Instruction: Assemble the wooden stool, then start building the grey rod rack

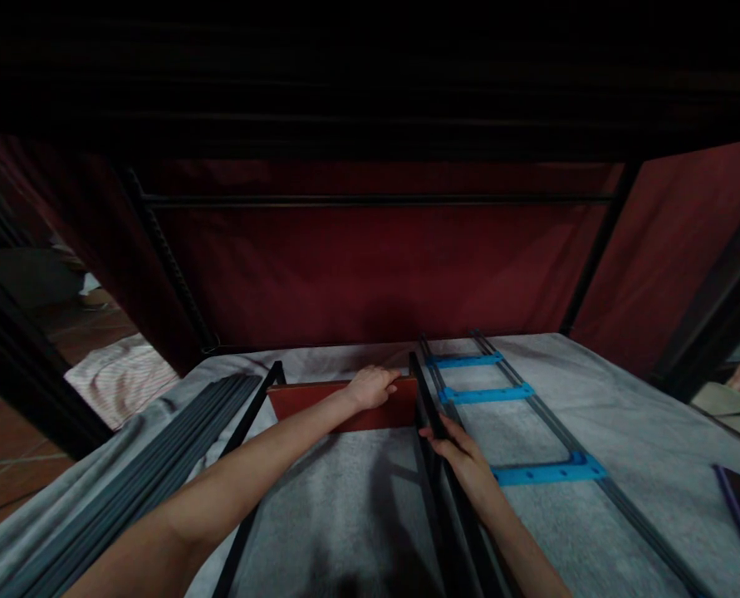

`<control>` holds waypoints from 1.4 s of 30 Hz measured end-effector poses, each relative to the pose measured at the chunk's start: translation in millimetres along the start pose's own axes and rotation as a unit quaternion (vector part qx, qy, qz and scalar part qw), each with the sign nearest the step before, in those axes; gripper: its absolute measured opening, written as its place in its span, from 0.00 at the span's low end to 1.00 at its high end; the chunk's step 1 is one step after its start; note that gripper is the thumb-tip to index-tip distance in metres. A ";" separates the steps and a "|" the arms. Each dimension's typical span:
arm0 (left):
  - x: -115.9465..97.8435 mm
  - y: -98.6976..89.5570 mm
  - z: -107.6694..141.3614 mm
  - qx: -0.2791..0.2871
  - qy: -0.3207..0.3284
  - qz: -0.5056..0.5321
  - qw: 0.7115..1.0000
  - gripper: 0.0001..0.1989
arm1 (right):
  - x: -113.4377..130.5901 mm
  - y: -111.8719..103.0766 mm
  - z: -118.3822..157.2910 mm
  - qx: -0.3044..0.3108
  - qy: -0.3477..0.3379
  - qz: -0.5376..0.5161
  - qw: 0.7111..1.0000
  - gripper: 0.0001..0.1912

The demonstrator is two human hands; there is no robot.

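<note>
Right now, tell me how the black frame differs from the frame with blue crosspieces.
The black frame has dark sides; the blue-crosspiece frame has grey ones.
A red-brown board spans the black frame, while the other shows three blue crosspieces.
The left hand is on the black frame's board and the right hand on its side; neither touches the blue-crosspiece frame.
Both have two long sides.

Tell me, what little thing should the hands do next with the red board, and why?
Maybe the right hand could gently press the right black bar toward the end of the red board. Its fingers are on that bar, the left hand is on the board's top edge, and the board stretches between two black bars.
</note>
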State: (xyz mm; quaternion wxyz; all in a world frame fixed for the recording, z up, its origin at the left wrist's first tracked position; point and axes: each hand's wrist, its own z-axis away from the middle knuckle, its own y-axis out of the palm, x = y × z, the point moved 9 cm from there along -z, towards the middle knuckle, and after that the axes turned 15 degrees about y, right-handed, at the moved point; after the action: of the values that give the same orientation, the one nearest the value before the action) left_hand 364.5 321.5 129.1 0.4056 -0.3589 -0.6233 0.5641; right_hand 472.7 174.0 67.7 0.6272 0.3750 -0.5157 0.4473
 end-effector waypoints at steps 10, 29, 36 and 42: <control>-2.7 5.4 3.0 -0.039 0.015 0.032 0.999 0.19 | -14.3 3.0 -8.2 -0.012 0.034 -0.021 0.999 0.24; 0.6 12.2 1.2 -0.040 0.021 0.083 0.996 0.28 | -11.4 10.2 -1.6 -0.029 0.016 -0.038 0.999 0.16; -3.3 8.2 2.0 -0.027 0.026 0.051 0.998 0.33 | -8.9 19.5 5.9 -0.040 0.010 -0.096 0.995 0.18; -9.9 8.9 -15.9 0.046 0.070 0.073 0.994 0.35 | -13.3 15.7 2.6 -0.004 0.056 -0.162 0.985 0.22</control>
State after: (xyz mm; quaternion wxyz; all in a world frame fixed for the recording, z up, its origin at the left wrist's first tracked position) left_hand 383.0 320.1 119.8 0.4225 -0.4228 -0.5386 0.5938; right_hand 456.1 174.4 55.3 0.7206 0.4254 -0.4145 0.3577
